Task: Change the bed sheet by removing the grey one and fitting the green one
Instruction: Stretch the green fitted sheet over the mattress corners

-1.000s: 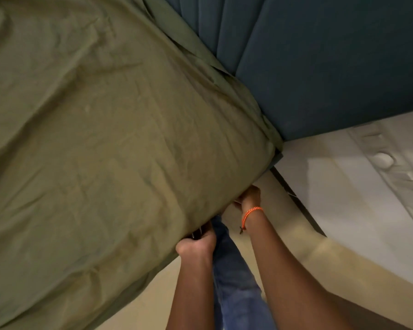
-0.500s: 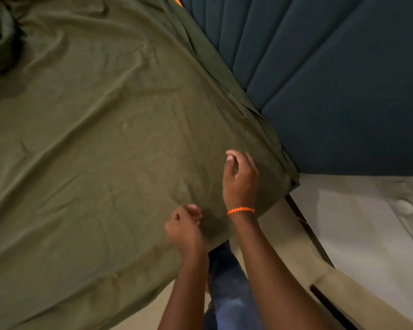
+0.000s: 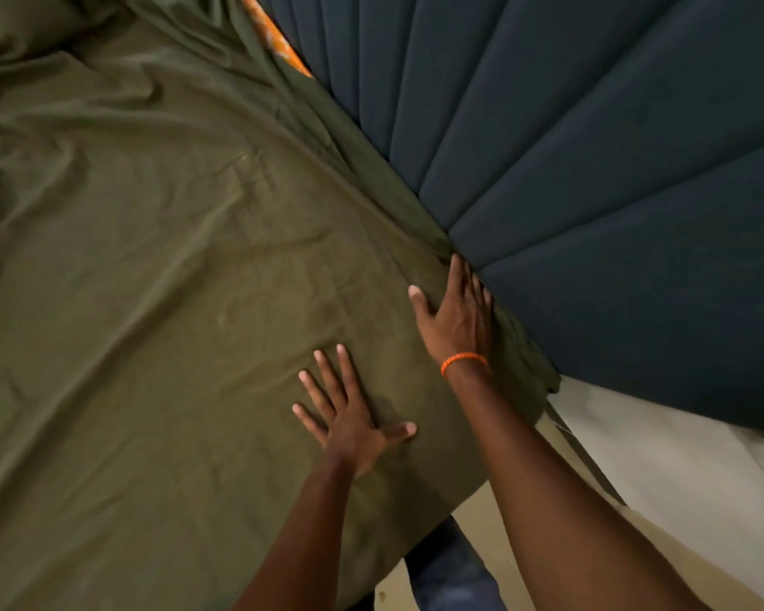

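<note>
Under both hands spreads the green sheet (image 3: pixel 159 302), wrinkled and draped over the mattress, its folds running away to the far left of the left hand (image 3: pixel 349 416). That hand lies flat on the cloth, fingers straight and fanned wide. Just beyond it, the right hand (image 3: pixel 457 315), an orange bracelet (image 3: pixel 464 361) on its wrist, presses flat with fingers together where the sheet meets the dark blue padded headboard (image 3: pixel 592 191). Far past the right hand, a strip of orange patterned fabric (image 3: pixel 274 37) shows between sheet and headboard. Near the forearms, below the bed corner, lies pale flooring (image 3: pixel 680 469), and blue jeans (image 3: pixel 451 575) show between the arms.
</note>
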Motion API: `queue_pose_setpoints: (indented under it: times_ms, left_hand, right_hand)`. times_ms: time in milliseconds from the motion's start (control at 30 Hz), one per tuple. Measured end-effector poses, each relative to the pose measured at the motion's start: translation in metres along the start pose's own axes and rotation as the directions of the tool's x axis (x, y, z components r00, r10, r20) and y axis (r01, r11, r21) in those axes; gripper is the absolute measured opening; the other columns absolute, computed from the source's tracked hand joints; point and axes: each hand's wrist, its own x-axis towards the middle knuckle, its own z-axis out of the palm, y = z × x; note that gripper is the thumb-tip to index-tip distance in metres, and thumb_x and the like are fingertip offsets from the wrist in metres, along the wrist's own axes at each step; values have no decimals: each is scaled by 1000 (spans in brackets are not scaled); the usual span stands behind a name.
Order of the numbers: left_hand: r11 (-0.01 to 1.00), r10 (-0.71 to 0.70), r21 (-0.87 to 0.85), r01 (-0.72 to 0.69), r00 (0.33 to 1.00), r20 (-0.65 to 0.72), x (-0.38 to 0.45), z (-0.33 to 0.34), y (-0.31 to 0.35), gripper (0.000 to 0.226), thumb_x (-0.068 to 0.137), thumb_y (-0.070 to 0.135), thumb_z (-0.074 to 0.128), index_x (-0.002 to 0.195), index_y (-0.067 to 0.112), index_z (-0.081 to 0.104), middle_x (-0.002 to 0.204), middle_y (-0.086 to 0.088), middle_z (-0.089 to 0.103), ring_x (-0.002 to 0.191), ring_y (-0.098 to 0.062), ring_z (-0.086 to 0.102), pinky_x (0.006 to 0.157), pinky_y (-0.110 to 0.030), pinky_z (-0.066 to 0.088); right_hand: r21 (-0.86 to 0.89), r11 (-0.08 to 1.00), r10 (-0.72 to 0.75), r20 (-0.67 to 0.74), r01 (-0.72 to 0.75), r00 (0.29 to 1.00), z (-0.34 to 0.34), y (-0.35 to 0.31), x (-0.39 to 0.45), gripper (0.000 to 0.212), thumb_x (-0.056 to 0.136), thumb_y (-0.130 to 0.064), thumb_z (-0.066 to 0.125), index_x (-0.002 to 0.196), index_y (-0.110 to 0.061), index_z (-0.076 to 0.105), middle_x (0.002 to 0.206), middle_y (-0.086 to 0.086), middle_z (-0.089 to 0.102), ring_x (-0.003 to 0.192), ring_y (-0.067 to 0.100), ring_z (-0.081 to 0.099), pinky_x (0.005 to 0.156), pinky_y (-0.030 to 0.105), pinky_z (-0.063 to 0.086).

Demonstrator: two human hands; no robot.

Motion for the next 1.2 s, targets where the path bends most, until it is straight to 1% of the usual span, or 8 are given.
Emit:
queue_pose_setpoints:
  times_ms: [100,267,467,567,667,767,1000,1200]
  left_hand:
    - [1000,0,10,0,1000,2,1,1,1,160,59,72,86,153,40,-39,151,12,-59,139,-22,-57,115,-63,-28]
    - [999,12,39,-13,1000,18,5,3,5,161,57,77,84,150,41,-42,152,11,-58,139,-23,-56,113,-62,-29]
    - [999,11,48,-12,1000,14,1,-3,4,161,57,78,83,151,39,-42,153,10,-57,141,-25,-55,116,-65,-25]
    - [999,21,49,-18,998,-58,1,-4,6,159,58,76,84,155,39,-37,157,11,-52,145,-24,-50,116,-63,-25]
    - [996,38,79,-29,992,-120,-5,0,-2,156,58,77,83,157,40,-32,161,12,-47,148,-23,-46,118,-63,-23]
    - [996,34,81,-22,988,-149,-7,-1,-4,156,58,77,83,157,42,-31,162,13,-46,150,-23,-44,120,-65,-20]
    - [993,74,102,-55,978,-195,-14,6,4,150,61,77,82,159,45,-26,165,13,-41,153,-24,-38,121,-65,-17]
    - [992,97,98,-79,976,-195,-14,9,5,148,60,77,83,160,47,-23,166,14,-39,154,-24,-36,121,-65,-16]
  right_hand:
    - [33,996,82,165,-88,983,-3,-4,37,81,96,-67,49,157,-14,37,158,16,45,142,32,45,116,42,35]
    - [192,957,113,445,-219,888,-5,5,91,86,100,-71,36,160,-10,31,168,11,27,155,27,24,127,38,18]
    - [39,998,36,63,-38,997,2,3,48,57,106,-54,38,140,-12,56,143,18,59,131,35,55,105,44,45]
    - [130,990,-25,-187,50,982,-3,6,6,42,103,-32,51,139,-12,62,141,10,63,128,28,59,106,40,49]
    - [101,989,136,-349,-107,927,-12,20,-59,34,103,-21,52,132,-8,65,136,9,66,123,28,58,104,39,46]
    - [4,969,237,-265,-245,935,-20,41,-96,41,106,-27,47,141,-10,58,146,7,58,129,27,53,108,38,41]
    - [-7,968,249,-31,-249,968,-35,56,-91,74,98,-54,56,157,-13,39,158,9,46,149,25,38,120,38,31]
    - [14,973,231,-39,-230,972,-33,66,-85,83,97,-58,57,161,-15,28,163,13,38,150,25,36,122,44,31]
